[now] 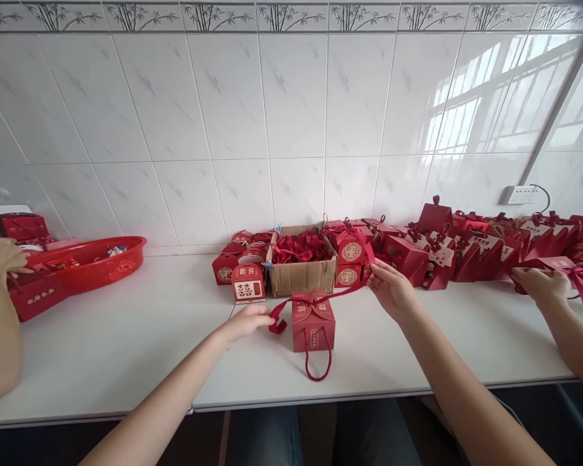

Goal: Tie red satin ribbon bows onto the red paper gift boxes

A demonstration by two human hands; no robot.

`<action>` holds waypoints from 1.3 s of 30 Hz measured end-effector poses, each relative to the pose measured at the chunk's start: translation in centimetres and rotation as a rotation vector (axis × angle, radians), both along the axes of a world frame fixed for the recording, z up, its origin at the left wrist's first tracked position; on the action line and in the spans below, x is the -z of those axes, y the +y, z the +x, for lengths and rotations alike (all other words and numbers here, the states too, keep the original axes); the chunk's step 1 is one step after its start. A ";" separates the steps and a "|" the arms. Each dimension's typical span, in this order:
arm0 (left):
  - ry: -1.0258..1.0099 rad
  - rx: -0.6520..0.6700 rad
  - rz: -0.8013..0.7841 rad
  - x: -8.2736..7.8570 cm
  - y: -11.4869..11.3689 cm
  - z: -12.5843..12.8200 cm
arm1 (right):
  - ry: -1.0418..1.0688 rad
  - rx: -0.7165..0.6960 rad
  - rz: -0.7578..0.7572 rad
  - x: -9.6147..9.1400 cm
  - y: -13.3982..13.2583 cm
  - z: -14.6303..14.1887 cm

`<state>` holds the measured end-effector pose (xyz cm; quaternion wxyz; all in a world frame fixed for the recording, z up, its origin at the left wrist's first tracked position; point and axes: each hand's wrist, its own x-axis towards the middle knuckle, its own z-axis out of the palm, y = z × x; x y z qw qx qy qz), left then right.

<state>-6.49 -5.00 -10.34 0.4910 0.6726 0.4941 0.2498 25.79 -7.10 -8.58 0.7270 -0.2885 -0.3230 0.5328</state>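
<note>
At the near middle of the table (pixel 170 362): a red gift box (pixel 313 330) sits upright in front of you, between your two hands, its folded top closed.
Rope handle (pixel 318 378): it hangs from the near face of that box, its loop lying on the table towards you.
Red ribbon (pixel 346 292): it passes over the top of the box and stretches out to both sides, with a curled end just beside your left fingers.
Left hand (pixel 247 323): your fingers pinch the ribbon, left of the box.
Right hand (pixel 391 285): your fingertips grip the ribbon on the right, higher than the left; you cannot tell whether the strip beyond them belongs to it or to the bow behind.
Carton (pixel 298 278): beyond your box, filled with loose ribbons (pixel 304 247); a white-fronted box (pixel 249 285) stands just to its left, gold-emblem boxes (pixel 350 252) to its right.
Far right: red packages (pixel 466 255) crowd along the wall; a co-worker's hand (pixel 547 285) touches a bow-tied box (pixel 556 263).
Far left: another person's hand (pixel 2 255) is near a red basin (pixel 119 270).
</note>
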 end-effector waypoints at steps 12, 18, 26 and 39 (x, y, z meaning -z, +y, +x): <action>-0.426 -0.116 -0.067 -9.0 1.1 3.1 | -0.229 0.087 0.162 -5.1 0.7 -2.4; -0.682 -0.025 -0.002 -10.4 1.2 6.9 | -0.398 0.073 0.275 -7.2 1.1 -4.9; -0.807 0.156 0.244 -10.4 1.0 8.6 | -0.482 -0.011 0.339 -8.2 2.2 -6.0; -0.847 0.230 0.311 -12.0 0.2 8.9 | -0.456 -0.160 0.395 -9.3 2.2 -6.6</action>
